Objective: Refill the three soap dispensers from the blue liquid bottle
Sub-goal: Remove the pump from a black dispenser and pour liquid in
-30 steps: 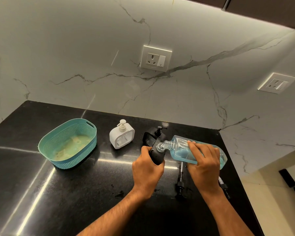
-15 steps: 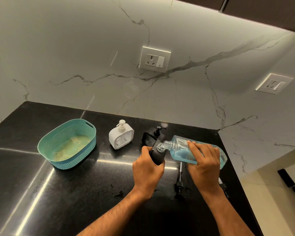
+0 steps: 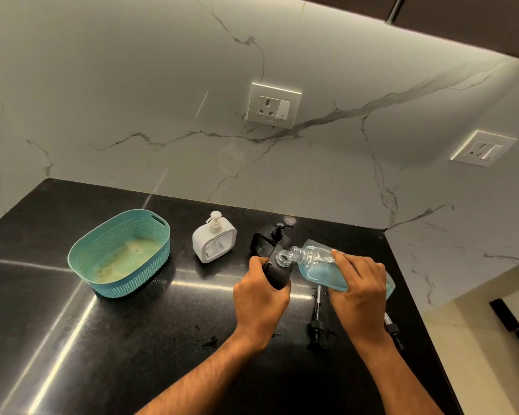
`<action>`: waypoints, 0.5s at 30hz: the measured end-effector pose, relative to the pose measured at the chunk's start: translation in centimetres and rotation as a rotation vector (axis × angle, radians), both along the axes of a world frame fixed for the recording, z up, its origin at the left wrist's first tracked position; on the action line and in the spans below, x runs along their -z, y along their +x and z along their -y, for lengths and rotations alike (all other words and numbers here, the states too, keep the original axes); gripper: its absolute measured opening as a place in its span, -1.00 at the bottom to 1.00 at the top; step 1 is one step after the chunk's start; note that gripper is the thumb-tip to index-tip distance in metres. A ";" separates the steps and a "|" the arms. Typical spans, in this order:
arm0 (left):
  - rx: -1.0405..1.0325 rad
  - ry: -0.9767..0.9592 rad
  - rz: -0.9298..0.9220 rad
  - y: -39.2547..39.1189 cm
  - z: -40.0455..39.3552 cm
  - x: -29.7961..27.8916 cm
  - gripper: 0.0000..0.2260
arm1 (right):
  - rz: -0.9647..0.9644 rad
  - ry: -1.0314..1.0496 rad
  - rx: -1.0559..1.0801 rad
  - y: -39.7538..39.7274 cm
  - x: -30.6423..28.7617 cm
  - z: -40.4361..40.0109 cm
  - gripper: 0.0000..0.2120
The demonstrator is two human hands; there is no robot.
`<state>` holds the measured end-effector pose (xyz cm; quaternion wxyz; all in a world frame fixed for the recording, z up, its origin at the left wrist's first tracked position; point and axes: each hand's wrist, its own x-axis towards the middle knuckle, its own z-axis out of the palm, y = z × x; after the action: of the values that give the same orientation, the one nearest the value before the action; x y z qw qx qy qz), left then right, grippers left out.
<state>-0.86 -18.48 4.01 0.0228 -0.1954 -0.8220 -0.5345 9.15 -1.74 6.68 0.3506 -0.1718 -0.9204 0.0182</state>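
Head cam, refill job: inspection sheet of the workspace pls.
Surface: black countertop, glossy, small dark smears near the front.
Job's things: blue liquid bottle tipped, open neck at the mouth of the black dispenser; second black dispenser and white dispenser upright behind, pumps on.
Clutter: teal basket, stained floor; two loose pumps lying on the counter.
Hands: left hand grips the black dispenser; right hand grips the bottle.
Cables: nothing seen.
Surroundings: marble wall, two wall sockets, dark cabinets above.
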 end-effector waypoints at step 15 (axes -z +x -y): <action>0.050 0.118 0.039 -0.7 -0.4 0.7 -0.63 | -0.126 -0.357 -0.021 -0.1 0.6 -0.6 -0.35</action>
<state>-1.55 -18.04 3.29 0.0046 -0.2037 -0.7842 -0.5862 9.04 -1.19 6.08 0.3713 -0.2202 -0.8806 0.1957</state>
